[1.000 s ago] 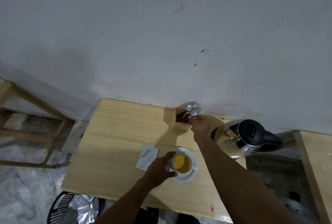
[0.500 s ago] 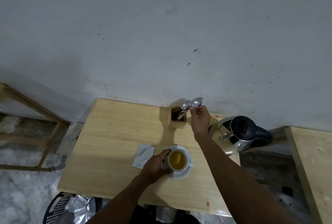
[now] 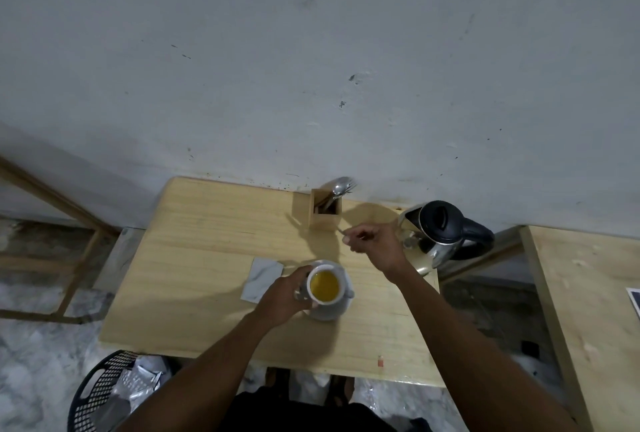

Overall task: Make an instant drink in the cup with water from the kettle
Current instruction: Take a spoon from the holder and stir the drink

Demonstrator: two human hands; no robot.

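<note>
Two hands: cup (image 3: 324, 285), spoon (image 3: 343, 232).

The scene is dim and flat, with a cool grey cast over the wall (image 3: 311, 51). Soft shadows fall on the wooden table (image 3: 194, 258), spreading left of the utensil holder (image 3: 325, 212) and beneath the right hand (image 3: 375, 244), which is slightly motion-blurred. A faint glare shows on the kettle (image 3: 441, 232) and its steel body. The wide-angle lens bends straight lines at the edges, and the corners look soft and grainy.
</note>
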